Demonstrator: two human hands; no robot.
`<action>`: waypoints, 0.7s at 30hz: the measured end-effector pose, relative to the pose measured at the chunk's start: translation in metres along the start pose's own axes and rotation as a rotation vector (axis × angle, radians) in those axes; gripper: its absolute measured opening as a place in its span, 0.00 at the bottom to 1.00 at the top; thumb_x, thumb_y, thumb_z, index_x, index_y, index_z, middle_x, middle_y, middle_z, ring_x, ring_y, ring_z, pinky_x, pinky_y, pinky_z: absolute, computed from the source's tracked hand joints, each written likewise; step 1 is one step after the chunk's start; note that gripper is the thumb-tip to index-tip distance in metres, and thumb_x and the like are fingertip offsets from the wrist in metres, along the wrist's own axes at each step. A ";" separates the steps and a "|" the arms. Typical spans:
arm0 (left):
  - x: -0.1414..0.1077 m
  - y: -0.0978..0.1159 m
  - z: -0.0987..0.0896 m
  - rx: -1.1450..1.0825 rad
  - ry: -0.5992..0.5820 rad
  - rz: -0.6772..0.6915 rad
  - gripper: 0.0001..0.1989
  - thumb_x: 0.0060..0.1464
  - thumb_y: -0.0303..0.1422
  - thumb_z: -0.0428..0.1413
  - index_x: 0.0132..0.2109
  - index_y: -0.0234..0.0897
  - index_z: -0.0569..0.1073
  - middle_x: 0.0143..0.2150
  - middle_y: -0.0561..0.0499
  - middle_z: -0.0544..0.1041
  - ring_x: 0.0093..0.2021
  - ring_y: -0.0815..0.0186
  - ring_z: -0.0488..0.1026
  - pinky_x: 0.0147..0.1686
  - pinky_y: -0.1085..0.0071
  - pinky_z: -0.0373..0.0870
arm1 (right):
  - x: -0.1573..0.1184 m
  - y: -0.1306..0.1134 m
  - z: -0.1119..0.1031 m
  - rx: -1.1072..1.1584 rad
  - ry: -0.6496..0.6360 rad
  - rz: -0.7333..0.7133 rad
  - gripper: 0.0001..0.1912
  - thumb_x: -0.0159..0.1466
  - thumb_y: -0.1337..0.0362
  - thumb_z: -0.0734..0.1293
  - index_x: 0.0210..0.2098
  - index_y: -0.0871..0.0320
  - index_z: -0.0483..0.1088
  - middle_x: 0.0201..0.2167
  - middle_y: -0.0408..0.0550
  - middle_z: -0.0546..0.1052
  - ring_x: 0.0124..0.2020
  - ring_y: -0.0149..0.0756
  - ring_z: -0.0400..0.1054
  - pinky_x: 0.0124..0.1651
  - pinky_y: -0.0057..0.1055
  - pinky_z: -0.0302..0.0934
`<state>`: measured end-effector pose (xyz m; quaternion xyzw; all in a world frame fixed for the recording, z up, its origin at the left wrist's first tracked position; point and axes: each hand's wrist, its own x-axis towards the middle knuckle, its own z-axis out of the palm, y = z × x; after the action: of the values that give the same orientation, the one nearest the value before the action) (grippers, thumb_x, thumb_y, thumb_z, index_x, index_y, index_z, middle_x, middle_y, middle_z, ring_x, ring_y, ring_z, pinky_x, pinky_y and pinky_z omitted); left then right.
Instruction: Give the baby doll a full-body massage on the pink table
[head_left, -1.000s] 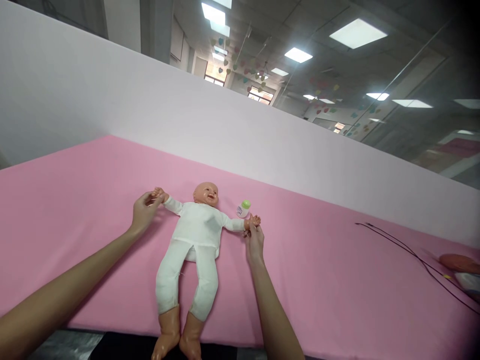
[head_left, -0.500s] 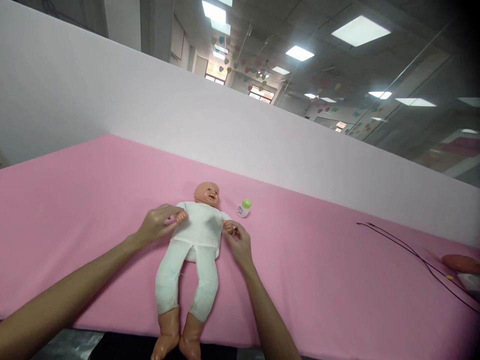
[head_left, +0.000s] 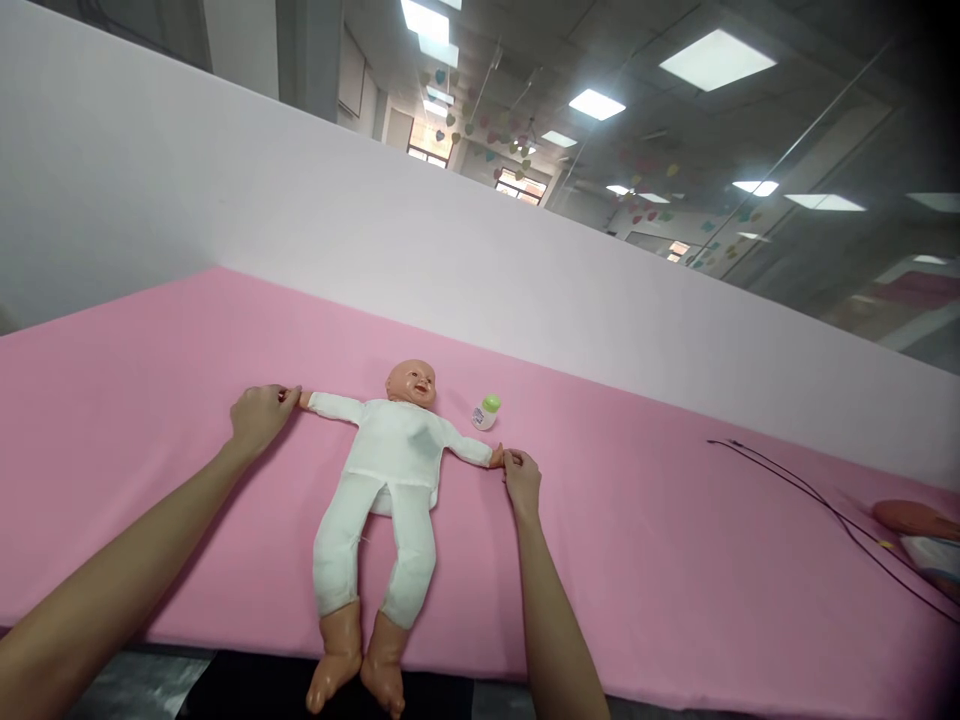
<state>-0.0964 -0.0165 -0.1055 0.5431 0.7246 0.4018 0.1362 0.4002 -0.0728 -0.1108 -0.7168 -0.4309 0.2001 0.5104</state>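
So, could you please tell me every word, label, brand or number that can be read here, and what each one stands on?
No text can be read.
The small bottle has a label with purple print, too small and blurred to read.
The white item at the right edge seems to carry markings, also too blurred to read.

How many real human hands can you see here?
2: the left hand holds one outstretched hand of the baby doll, and the right hand holds its other hand.
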 end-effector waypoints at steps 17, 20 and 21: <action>-0.044 0.060 -0.013 0.163 -0.111 0.322 0.18 0.62 0.45 0.53 0.44 0.42 0.83 0.39 0.44 0.85 0.38 0.51 0.78 0.32 0.65 0.60 | -0.024 -0.024 0.004 -0.206 0.092 -0.312 0.20 0.65 0.58 0.61 0.50 0.58 0.77 0.51 0.57 0.76 0.45 0.46 0.71 0.48 0.39 0.63; -0.062 0.078 -0.011 0.089 -0.208 0.421 0.15 0.62 0.44 0.54 0.38 0.43 0.83 0.35 0.47 0.84 0.35 0.53 0.78 0.32 0.65 0.61 | -0.036 -0.040 0.013 -0.188 -0.090 -0.406 0.16 0.66 0.58 0.62 0.44 0.56 0.79 0.41 0.53 0.81 0.40 0.44 0.72 0.47 0.38 0.63; -0.067 0.084 -0.010 0.074 -0.235 0.456 0.15 0.62 0.43 0.54 0.37 0.43 0.83 0.35 0.48 0.84 0.35 0.54 0.79 0.32 0.65 0.61 | -0.039 -0.045 0.016 -0.212 -0.156 -0.418 0.15 0.66 0.58 0.62 0.41 0.55 0.79 0.37 0.51 0.81 0.37 0.43 0.72 0.45 0.37 0.62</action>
<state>-0.0209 -0.0733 -0.0538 0.7399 0.5769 0.3296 0.1056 0.3485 -0.0908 -0.0828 -0.6441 -0.6265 0.0986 0.4277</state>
